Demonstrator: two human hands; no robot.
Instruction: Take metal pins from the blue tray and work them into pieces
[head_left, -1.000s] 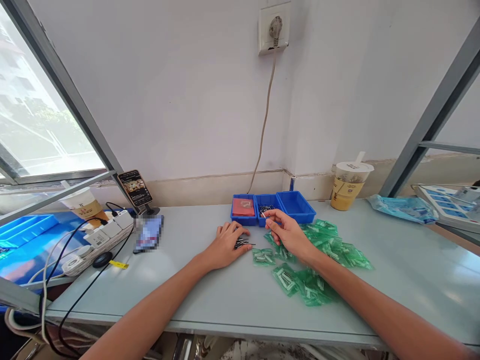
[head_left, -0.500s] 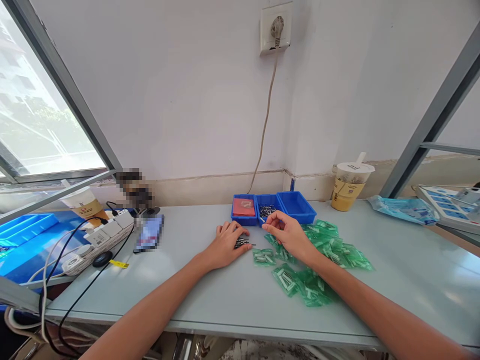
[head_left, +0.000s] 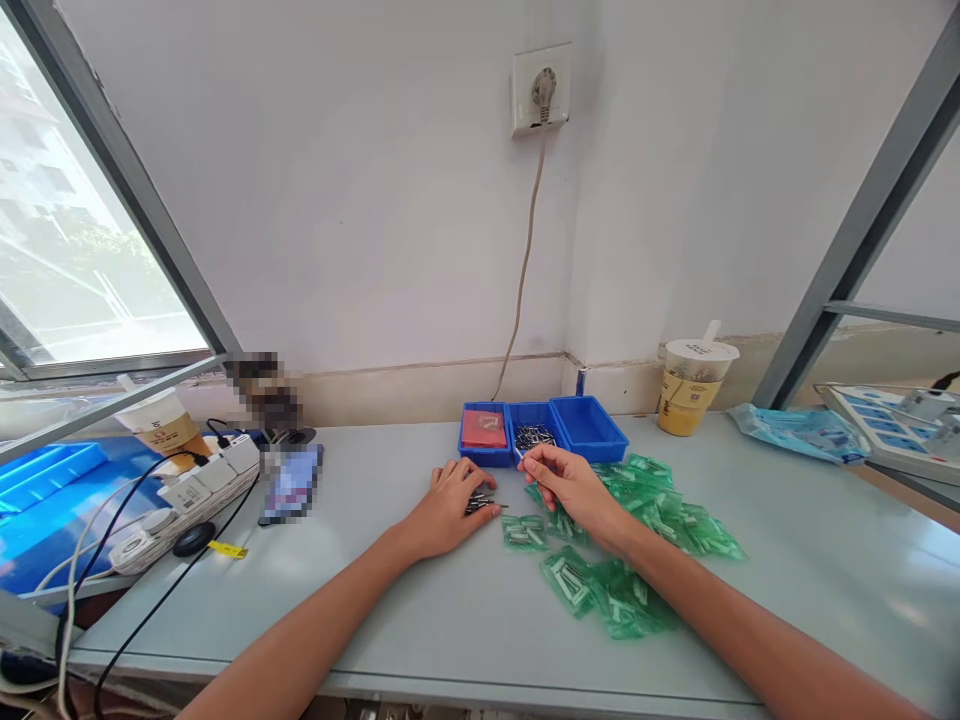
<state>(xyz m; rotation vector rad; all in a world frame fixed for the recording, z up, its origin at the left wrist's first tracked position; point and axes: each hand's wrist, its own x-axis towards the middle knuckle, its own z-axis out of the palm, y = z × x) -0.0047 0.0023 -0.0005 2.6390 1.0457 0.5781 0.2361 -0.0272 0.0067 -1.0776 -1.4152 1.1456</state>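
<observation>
My left hand (head_left: 454,508) lies on the table with its fingers apart, cupped around a small pile of dark metal pieces like screws (head_left: 478,501). The hand partly hides that pile. Over the front of the middle blue bin, my right hand (head_left: 570,485) is closed in a pinch on a thin whitish stick-like piece (head_left: 518,454), mostly covered by the fingers. Many small metal pieces (head_left: 534,436) fill the middle bin (head_left: 529,412). Below and beside the right hand lie several green plastic packets (head_left: 568,580) with small metal parts inside.
Red packets (head_left: 484,428) sit in the left blue bin (head_left: 486,457); the right blue bin (head_left: 589,422) stands beside the middle one. A drink cup (head_left: 691,388) and blue plastic pack (head_left: 795,432) are farther right. At left are a phone (head_left: 292,483), power strip (head_left: 191,487) and cables.
The camera view has tilted slightly, so the scene sits lower. My right hand's fingers have shifted a little, with the pinch kept. My left hand stays beside the metal pile.
</observation>
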